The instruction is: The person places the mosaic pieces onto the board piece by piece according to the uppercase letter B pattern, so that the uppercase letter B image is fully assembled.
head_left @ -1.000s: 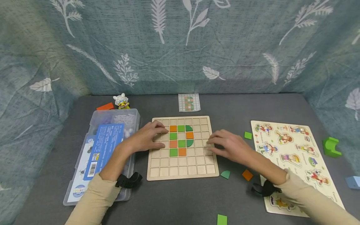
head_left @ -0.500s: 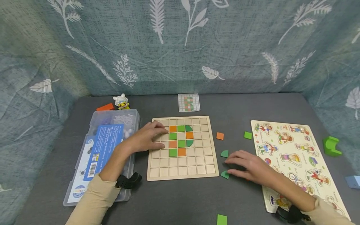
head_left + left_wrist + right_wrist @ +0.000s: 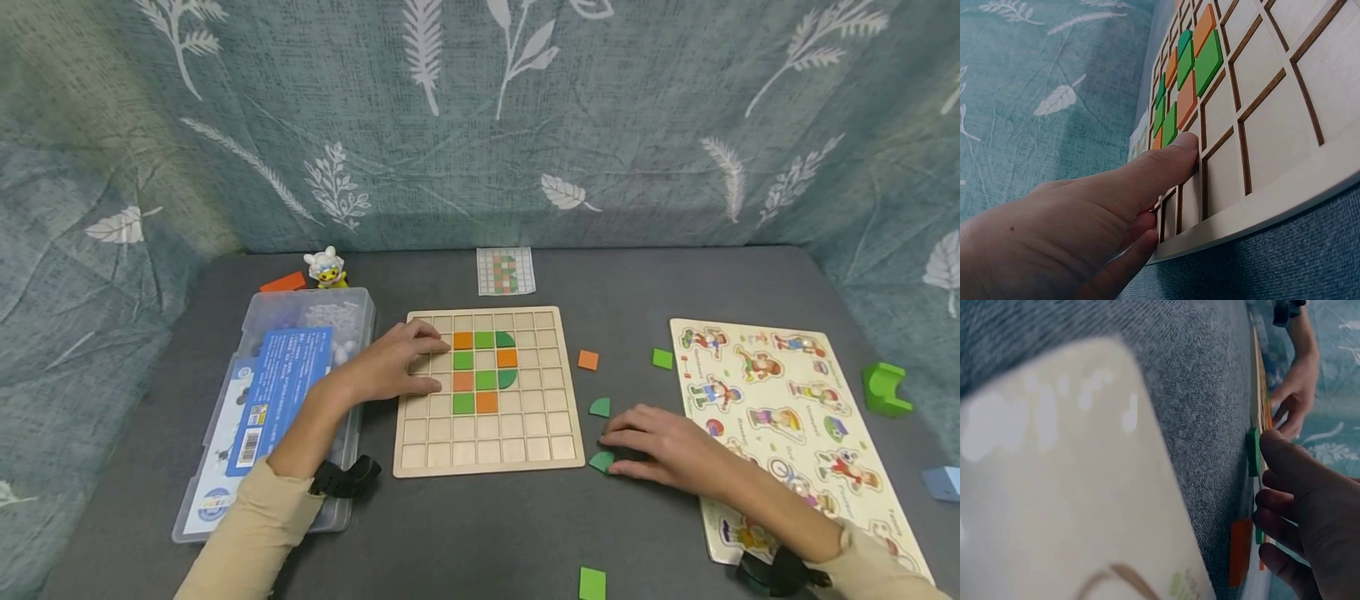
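My left hand [image 3: 393, 360] rests on the left side of the wooden grid board [image 3: 489, 454], thumb and fingers spread apart. In the left wrist view, the left thumb [image 3: 1172, 159] lies on the board's squares beside the coloured tiles. Orange and green square tiles [image 3: 463, 402], with two dark green quarter-circle tiles [image 3: 507, 378], sit in the board. My right hand [image 3: 667, 446] is over the table right of the board. Its thumb tip is at a loose dark green quarter-circle tile [image 3: 602, 462]; a firm pinch is not visible. An orange tile [image 3: 1240, 550] lies beneath that hand.
Another quarter-circle tile [image 3: 599, 407], an orange square [image 3: 588, 360] and green squares [image 3: 662, 358] lie loose. A pattern card [image 3: 506, 272] is behind the board. A clear plastic case [image 3: 258, 308] stands left; a picture puzzle board [image 3: 693, 333] lies right.
My right hand has moved from the grid board's right edge to the right and nearer me, uncovering a loose orange square and a quarter-circle tile. My left hand has stayed put.
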The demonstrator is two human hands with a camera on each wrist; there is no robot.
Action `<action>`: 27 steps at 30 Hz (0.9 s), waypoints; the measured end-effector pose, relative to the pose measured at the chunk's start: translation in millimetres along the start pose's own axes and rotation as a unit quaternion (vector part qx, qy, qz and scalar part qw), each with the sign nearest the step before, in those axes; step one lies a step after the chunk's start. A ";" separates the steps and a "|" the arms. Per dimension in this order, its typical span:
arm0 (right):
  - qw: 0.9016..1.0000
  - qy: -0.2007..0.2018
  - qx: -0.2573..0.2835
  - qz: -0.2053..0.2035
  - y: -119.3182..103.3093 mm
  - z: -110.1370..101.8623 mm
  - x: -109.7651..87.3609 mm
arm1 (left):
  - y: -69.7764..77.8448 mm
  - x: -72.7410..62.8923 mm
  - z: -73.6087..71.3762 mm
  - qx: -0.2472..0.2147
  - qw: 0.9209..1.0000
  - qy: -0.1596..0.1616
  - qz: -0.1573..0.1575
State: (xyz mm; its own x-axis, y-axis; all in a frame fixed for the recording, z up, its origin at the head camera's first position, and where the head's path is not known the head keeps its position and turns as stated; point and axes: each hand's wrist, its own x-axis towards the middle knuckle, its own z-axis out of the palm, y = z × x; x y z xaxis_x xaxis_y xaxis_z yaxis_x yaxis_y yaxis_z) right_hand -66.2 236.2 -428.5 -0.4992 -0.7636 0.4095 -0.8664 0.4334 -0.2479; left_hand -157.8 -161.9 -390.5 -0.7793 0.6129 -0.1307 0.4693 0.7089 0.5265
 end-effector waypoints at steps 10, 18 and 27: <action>1.000 -0.017 0.004 -0.006 -3.4 2.3 0.2 | 1.7 0.5 -0.6 -0.003 1.000 -0.003 -0.005; 1.000 -0.018 0.004 -0.011 -6.6 2.6 0.1 | 0.3 -0.4 0.1 -0.011 1.000 -0.006 -0.008; 1.000 -0.005 -0.008 -0.005 -11.7 4.4 5.4 | 0.1 -0.1 -0.6 -0.008 1.000 -0.005 -0.007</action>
State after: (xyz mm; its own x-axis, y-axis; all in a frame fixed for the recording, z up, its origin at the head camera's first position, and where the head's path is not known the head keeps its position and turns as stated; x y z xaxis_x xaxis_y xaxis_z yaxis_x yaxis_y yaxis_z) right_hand -58.7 224.9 -427.2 -0.4896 -0.7727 0.4042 -0.8720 0.4328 -0.2289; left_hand -158.0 -162.1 -390.0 -0.7818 0.6061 -0.1466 0.4512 0.7121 0.5380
